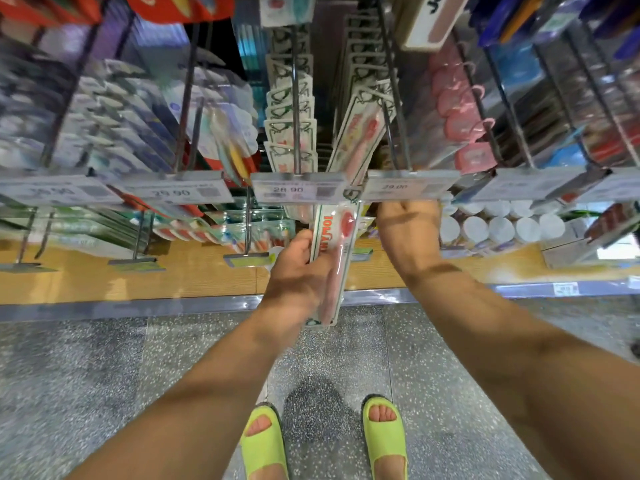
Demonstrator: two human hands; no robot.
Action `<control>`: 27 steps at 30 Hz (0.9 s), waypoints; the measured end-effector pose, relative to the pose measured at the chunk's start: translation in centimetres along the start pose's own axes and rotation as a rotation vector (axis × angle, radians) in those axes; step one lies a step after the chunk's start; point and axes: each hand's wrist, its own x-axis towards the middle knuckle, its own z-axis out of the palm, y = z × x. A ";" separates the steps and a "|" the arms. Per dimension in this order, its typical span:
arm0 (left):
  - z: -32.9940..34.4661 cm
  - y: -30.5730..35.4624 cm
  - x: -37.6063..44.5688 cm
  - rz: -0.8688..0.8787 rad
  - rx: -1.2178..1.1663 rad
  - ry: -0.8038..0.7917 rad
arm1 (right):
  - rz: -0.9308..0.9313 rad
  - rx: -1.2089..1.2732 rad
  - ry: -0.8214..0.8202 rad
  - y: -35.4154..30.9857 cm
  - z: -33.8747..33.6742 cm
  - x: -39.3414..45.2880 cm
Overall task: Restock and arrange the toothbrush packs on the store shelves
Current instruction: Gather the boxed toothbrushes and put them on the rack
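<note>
Here toothbrush pack (333, 251) fills left grip (298, 271)

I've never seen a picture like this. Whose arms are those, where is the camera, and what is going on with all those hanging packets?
There is no machine here: a person wears a camera on the head, looking down at their own arms and green sandals. The left hand holds a pink toothbrush pack in its grip, just below the price tags. The right hand reaches up under a neighbouring tag; what its fingers touch is hidden. Similar packs hang on metal hooks above.
</note>
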 end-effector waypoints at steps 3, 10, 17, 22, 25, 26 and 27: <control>0.7 0.2 -0.1 -0.007 0.033 0.006 | -0.015 0.132 0.033 0.4 -0.4 -1.3; 2.6 -0.4 -0.8 0.014 0.105 0.075 | -0.007 0.417 -0.139 1.7 -1.7 -6.4; 3.3 -0.9 -2.3 0.043 0.096 0.037 | 0.003 0.381 -0.149 1.5 -3.1 -6.6; 3.8 -2.5 -2.7 -0.011 0.056 0.002 | -0.066 0.319 -0.110 1.3 -4.0 -7.0; 3.8 -3.8 -2.6 -0.114 0.166 -0.007 | -0.093 0.340 -0.084 1.2 -4.2 -7.0; 3.7 -4.1 -2.7 -0.149 0.173 -0.011 | -0.096 0.344 -0.082 1.1 -4.2 -7.0; 3.6 -4.3 -2.8 -0.181 0.170 -0.007 | -0.099 0.342 -0.078 1.2 -4.1 -7.0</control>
